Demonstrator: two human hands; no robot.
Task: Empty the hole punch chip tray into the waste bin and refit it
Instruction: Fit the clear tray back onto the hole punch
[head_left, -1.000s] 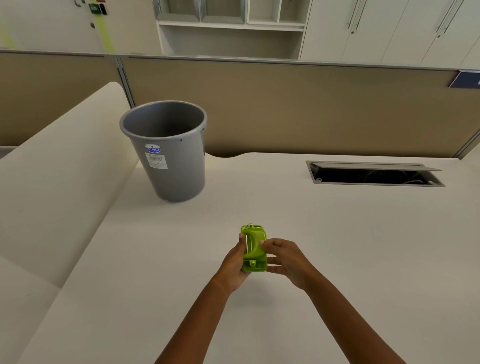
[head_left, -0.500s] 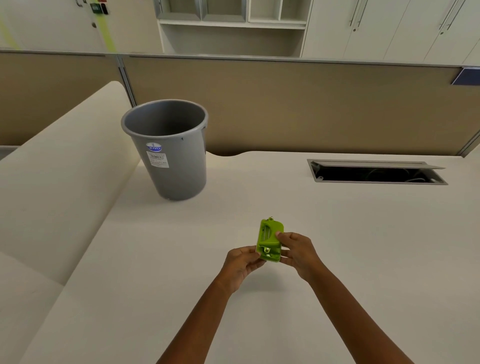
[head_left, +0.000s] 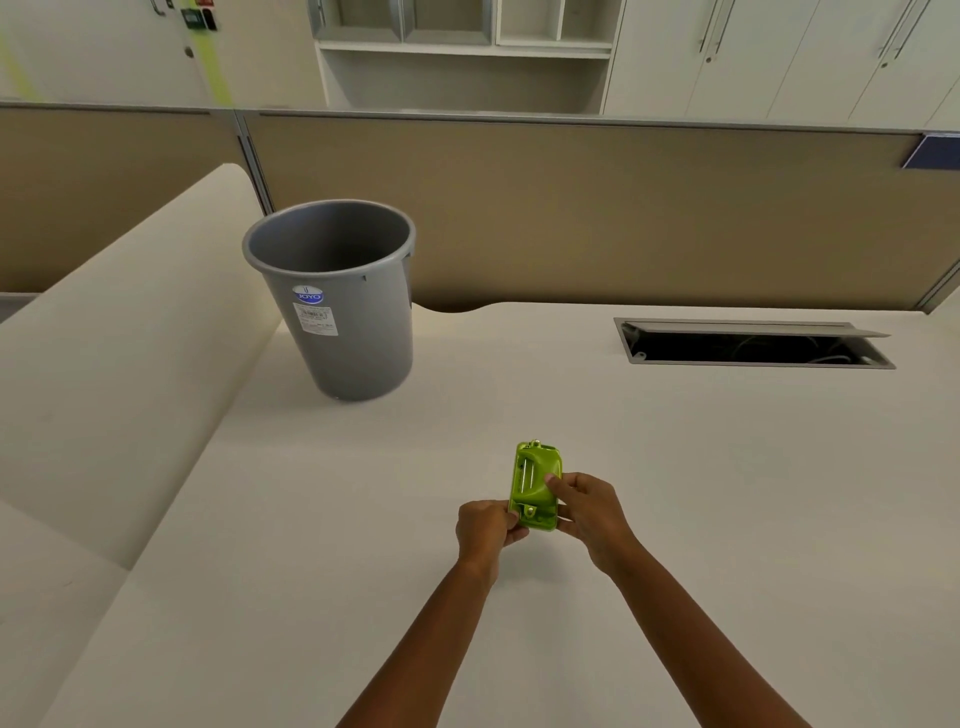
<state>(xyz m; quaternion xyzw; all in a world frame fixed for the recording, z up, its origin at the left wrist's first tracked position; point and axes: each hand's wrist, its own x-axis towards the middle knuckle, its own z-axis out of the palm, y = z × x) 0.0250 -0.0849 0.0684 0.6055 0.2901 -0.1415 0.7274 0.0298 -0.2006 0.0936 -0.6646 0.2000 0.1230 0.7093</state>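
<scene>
A small lime-green hole punch (head_left: 535, 483) is held just above the white desk (head_left: 675, 467), turned so its underside with the chip tray faces me. My right hand (head_left: 587, 512) grips its right side, thumb on the green face. My left hand (head_left: 485, 530) pinches its lower left corner. The grey waste bin (head_left: 337, 296) stands upright on the desk at the far left, well away from both hands; its opening shows nothing inside from here.
An open cable hatch (head_left: 753, 345) is set into the desk at the far right. A beige partition wall (head_left: 597, 208) runs behind the desk, with cupboards beyond. A second white desk surface (head_left: 104, 364) rises on the left.
The punch has been turned over and shifted slightly right in my hands. My left hand slid from its side down to the lower corner.
</scene>
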